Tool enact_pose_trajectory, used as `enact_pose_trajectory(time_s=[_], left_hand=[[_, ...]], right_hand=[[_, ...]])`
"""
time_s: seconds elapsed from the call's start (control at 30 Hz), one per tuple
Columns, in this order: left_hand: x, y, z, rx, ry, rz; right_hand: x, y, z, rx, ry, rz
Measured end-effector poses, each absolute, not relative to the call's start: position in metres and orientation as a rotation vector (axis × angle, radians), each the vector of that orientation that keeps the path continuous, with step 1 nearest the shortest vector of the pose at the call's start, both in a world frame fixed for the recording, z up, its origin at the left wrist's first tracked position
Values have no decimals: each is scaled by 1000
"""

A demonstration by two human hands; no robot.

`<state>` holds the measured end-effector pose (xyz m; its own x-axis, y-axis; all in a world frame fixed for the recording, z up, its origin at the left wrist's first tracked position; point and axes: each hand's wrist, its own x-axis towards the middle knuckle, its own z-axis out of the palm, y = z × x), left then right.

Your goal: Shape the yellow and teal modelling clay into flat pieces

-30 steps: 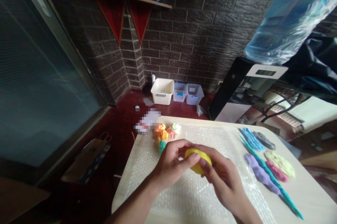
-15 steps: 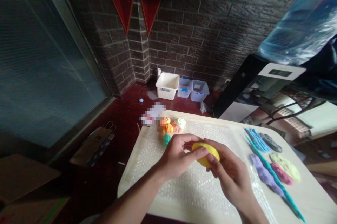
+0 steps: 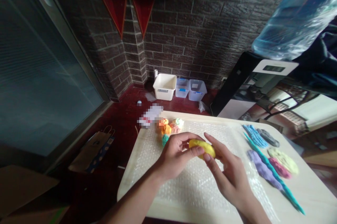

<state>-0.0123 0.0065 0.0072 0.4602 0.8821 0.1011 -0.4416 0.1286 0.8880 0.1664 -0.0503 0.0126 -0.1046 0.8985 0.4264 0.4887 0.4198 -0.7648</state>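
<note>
A flattened lump of yellow modelling clay (image 3: 202, 146) is held between both hands above the bubble wrap (image 3: 189, 185). My left hand (image 3: 181, 152) grips its left side, thumb across the front and fingers behind. At its right side, my right hand (image 3: 228, 168) presses its thumb on the front edge; the index finger is raised above the lump, and the other fingertips are partly hidden behind it. Just beyond my left hand lie a green lump (image 3: 165, 140), orange shaped pieces (image 3: 165, 128) and a pink-and-white piece (image 3: 178, 124).
On the table's right (image 3: 310, 189) lie a blue strip (image 3: 255, 136), a grey piece (image 3: 268, 137), a long teal roll (image 3: 276, 175), and purple (image 3: 263, 169), pink (image 3: 279, 168) and pale yellow pieces (image 3: 283, 160). Bins (image 3: 164, 87) stand by the wall; a water dispenser (image 3: 237, 83) rises at right.
The view has shifted slightly. The yellow clay looks more tilted and narrower, and my right index finger has lifted off its top edge. My left hand keeps its grip.
</note>
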Motion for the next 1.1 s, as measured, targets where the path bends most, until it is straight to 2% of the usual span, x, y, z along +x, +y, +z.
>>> enact_pose_trajectory(time_s=[0.4, 0.73, 1.1], left_hand=[[-13, 6, 6, 943, 444, 926], [-11, 7, 3, 929, 507, 976], [-13, 5, 10, 953, 505, 981]], right_hand=[[164, -53, 27, -1111, -1834, 629], [165, -53, 22, -1175, -1826, 549], [159, -52, 18, -1098, -1613, 781]])
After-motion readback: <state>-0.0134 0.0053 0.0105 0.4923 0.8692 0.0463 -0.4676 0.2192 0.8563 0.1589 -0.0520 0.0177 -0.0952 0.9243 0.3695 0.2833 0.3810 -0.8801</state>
